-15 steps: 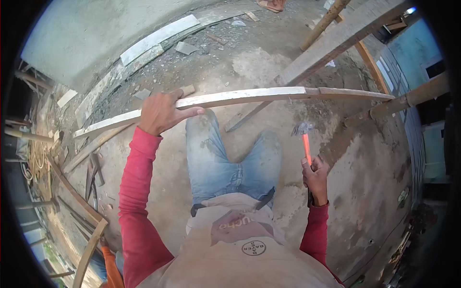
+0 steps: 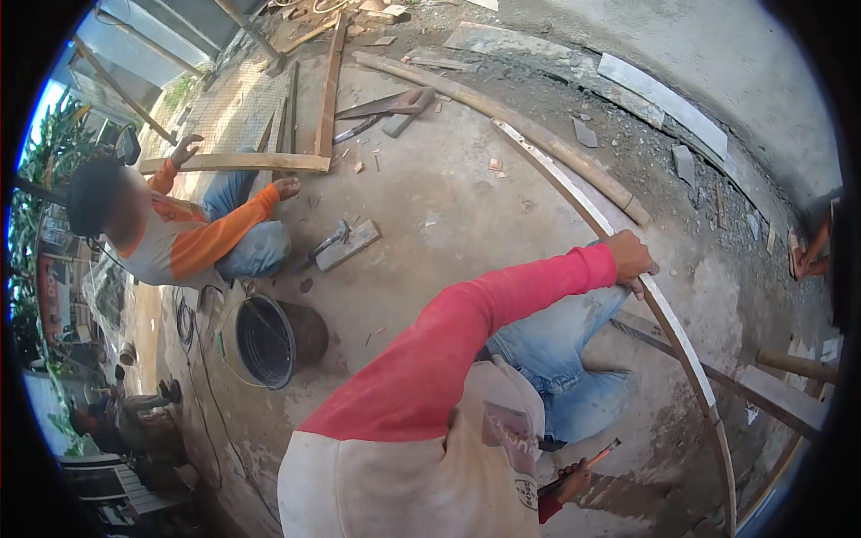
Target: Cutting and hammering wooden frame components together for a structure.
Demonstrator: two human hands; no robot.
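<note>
My left hand is closed around a long, narrow wooden strip, painted white on one edge, which lies across my knees. Lower down, near my hip, my right hand grips a hammer by its orange-and-black handle. The hammer's head is small and hard to make out at this angle, and it is apart from the strip. Under the strip, a wooden beam runs past my knees toward the right.
A co-worker in orange sleeves crouches at left, hands by a joined timber piece. Between us are a black bucket, another hammer and a wood block. A handsaw and bamboo pole lie farther off.
The view has swung left, bringing the co-worker and bucket into sight. My left hand still holds the strip, and my right hand still holds the hammer low at my side.
</note>
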